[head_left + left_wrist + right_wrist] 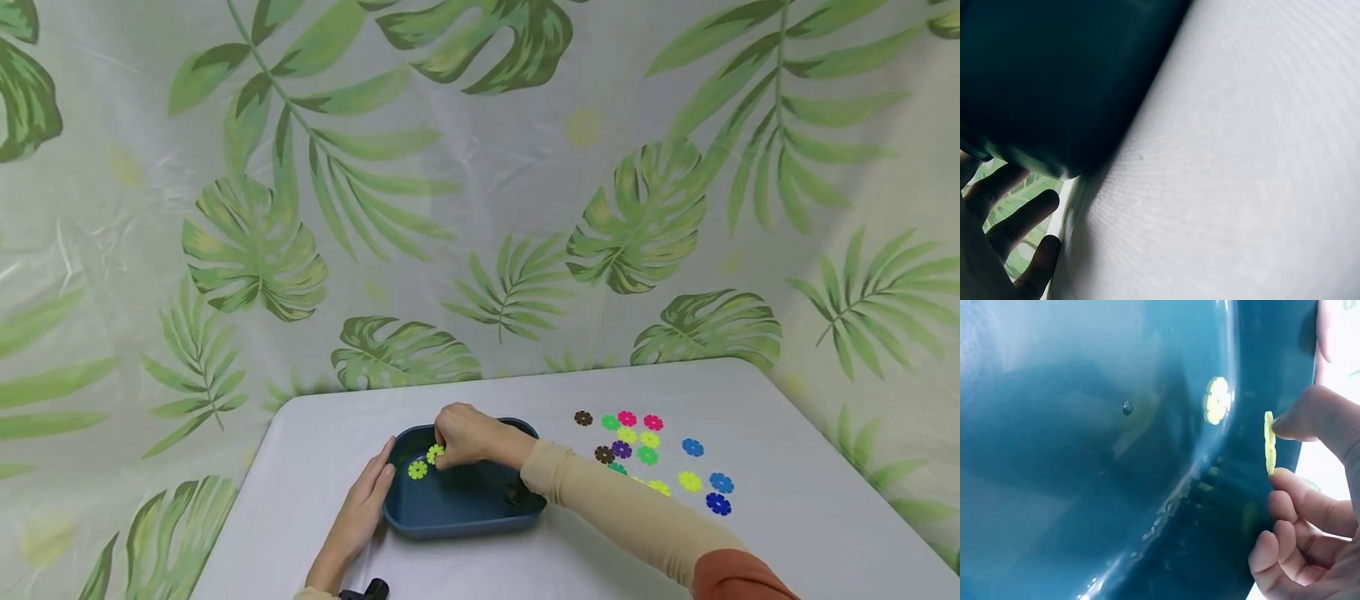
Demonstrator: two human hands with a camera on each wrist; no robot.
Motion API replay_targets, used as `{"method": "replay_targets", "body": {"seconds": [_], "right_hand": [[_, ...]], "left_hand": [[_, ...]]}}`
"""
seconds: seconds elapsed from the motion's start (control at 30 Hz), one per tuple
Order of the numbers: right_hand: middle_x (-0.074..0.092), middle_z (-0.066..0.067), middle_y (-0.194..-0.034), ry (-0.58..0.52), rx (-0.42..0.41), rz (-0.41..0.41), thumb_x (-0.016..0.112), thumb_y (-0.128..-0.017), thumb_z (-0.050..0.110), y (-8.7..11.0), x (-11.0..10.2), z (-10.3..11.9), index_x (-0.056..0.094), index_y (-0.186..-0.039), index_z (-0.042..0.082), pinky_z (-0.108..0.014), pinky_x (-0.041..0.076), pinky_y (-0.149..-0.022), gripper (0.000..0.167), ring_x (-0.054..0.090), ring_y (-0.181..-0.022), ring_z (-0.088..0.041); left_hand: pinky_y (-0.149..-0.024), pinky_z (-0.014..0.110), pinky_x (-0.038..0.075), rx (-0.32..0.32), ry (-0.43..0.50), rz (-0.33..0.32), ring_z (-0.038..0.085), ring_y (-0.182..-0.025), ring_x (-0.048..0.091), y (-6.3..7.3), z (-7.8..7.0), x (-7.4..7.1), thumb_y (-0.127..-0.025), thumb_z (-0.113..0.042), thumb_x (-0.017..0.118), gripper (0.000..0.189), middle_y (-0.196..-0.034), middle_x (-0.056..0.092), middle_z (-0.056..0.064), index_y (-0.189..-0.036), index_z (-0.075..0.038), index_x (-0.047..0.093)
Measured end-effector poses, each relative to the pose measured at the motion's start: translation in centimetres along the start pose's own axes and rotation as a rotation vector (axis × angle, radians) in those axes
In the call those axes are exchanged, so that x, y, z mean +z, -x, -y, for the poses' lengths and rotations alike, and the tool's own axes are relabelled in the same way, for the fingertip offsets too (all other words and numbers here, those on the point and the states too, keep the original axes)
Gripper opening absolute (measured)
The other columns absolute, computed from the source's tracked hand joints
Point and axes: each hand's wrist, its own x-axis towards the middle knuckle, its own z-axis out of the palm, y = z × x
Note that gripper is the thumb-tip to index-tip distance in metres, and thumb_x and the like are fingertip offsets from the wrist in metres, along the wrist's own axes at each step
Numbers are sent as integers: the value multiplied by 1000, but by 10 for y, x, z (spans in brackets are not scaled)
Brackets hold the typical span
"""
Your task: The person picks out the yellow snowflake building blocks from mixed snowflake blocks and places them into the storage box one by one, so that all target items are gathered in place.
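Observation:
A dark blue oblong plastic tub [465, 527] stands on the white table. Over its inside, my right hand [468, 433] pinches a yellow flower-shaped disc [1270, 444] on edge between thumb and forefinger, the other fingers curled below. Another yellow flower-shaped disc [417, 470] lies inside the tub near the left wall; the right wrist view shows this second disc [1216, 400] too. My left hand [360, 504] rests against the tub's left end, its fingers extended along the rim. From the left wrist, those fingers [1022, 219] look straight and spread beside the tub's outer wall [1066, 81].
Right of the tub, several flower-shaped discs [647, 455] in brown, pink, green, yellow, purple and blue lie scattered on the table [795, 467]. My right forearm [622, 508] crosses in front of some. A leaf-patterned curtain [510, 208] hangs behind the table's far edge.

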Motion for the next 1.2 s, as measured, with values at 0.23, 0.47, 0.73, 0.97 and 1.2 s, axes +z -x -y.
{"method": "replay_targets", "body": {"seconds": [0.23, 0.47, 0.73, 0.97, 1.2], "right_hand": [[55, 12, -62, 19, 12, 28, 86, -76, 30, -2, 1, 4, 67, -64, 18, -20, 45, -59, 25, 51, -59, -5], [54, 14, -58, 14, 58, 45, 87, -76, 32, -1, 9, 5, 65, -61, 21, -19, 43, -50, 29, 51, -54, -4], [45, 12, -48, 12, 69, 36, 86, -77, 31, 0, 13, 7, 56, -54, 21, -19, 35, -42, 39, 42, -44, -5], [43, 11, -47, 10, 83, 53, 87, -77, 30, -2, 17, 7, 57, -54, 20, -19, 34, -42, 39, 40, -43, -5], [41, 11, -45, 2, 103, 71, 86, -79, 31, -2, 22, 7, 56, -53, 19, -19, 33, -41, 42, 38, -42, -5]], "left_hand": [[-119, 59, 20, -44, 32, 16, 36, -148, 28, 7, -32, -4, -112, -26, 41, 50, -157, 39, 17, -160, -15, 32], [-120, 58, 20, -37, 30, 3, 33, -149, 29, 1, -6, 0, -111, -32, 43, 51, -158, 40, 11, -160, -21, 34], [-120, 58, 20, -43, 37, 8, 33, -149, 29, 2, -10, -2, -111, -32, 43, 51, -158, 40, 12, -160, -22, 33], [-120, 56, 21, -19, 35, 4, 30, -149, 30, -1, 0, -1, -110, -36, 43, 52, -158, 41, 8, -160, -22, 34], [-120, 58, 20, -23, 49, 1, 35, -148, 29, 4, -23, -2, -111, -24, 43, 49, -157, 40, 15, -159, -17, 34]]}}
